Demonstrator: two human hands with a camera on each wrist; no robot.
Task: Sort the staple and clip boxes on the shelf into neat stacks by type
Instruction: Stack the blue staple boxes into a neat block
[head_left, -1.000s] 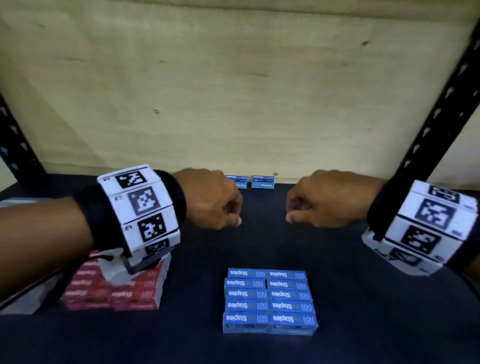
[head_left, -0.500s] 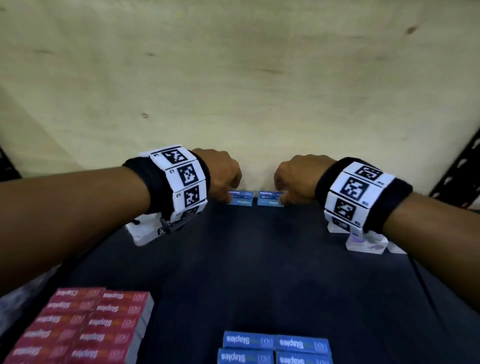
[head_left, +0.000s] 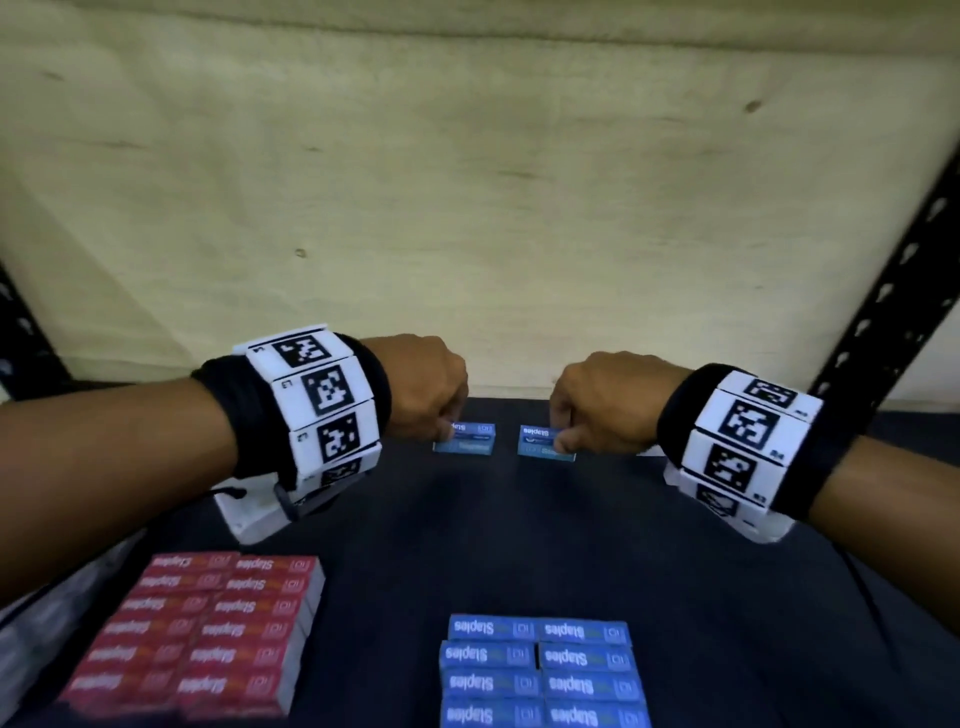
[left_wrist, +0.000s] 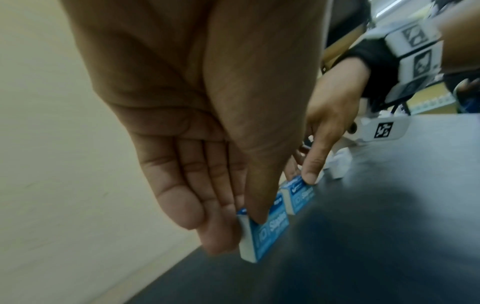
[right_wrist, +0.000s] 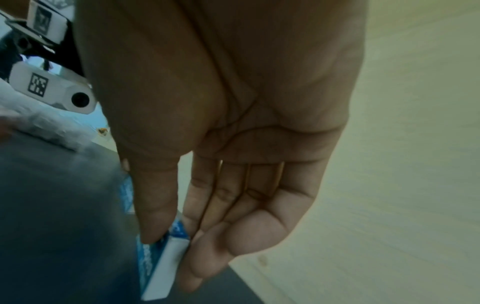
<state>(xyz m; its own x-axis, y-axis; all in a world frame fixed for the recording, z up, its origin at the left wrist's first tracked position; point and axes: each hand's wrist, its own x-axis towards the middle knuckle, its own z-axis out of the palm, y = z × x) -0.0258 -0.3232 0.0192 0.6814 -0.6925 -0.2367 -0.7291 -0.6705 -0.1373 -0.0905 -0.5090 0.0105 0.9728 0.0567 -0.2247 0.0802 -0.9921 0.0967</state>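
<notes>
- Step in hand, as far as I can tell: picking up the last two loose blue staple boxes from the back of the shelf (head_left: 727, 597), one per hand.
- The left hand (head_left: 423, 387) sits just left of centre in the head view, pinching the left blue box (head_left: 464, 439). In the left wrist view the thumb presses the box's printed face and the fingers (left_wrist: 182, 205), held together, back it from behind.
- The right hand (head_left: 605, 402) does the same to the right blue box (head_left: 543, 441): thumb on the front, fingers (right_wrist: 233, 226) pressed together behind it, box squeezed between.
- Both boxes are near the back wall (head_left: 467, 182), close to each other with a small gap between. I can't tell for sure whether they're lifted off the shelf or touching it.
- The blue stack (head_left: 540, 670) sits at the bottom centre of the frame, two columns wide and pretty tidy. The red stack (head_left: 208, 634) is at the lower left, well apart from it.
- Next move, my guess: bring both boxes toward the bottom of the frame and set them on the blue stack, one per column, labels facing the same way as the rest.
- Watch out: the boxes are small and light, so I'd square the edges before letting go or the top row ends up crooked.
</notes>
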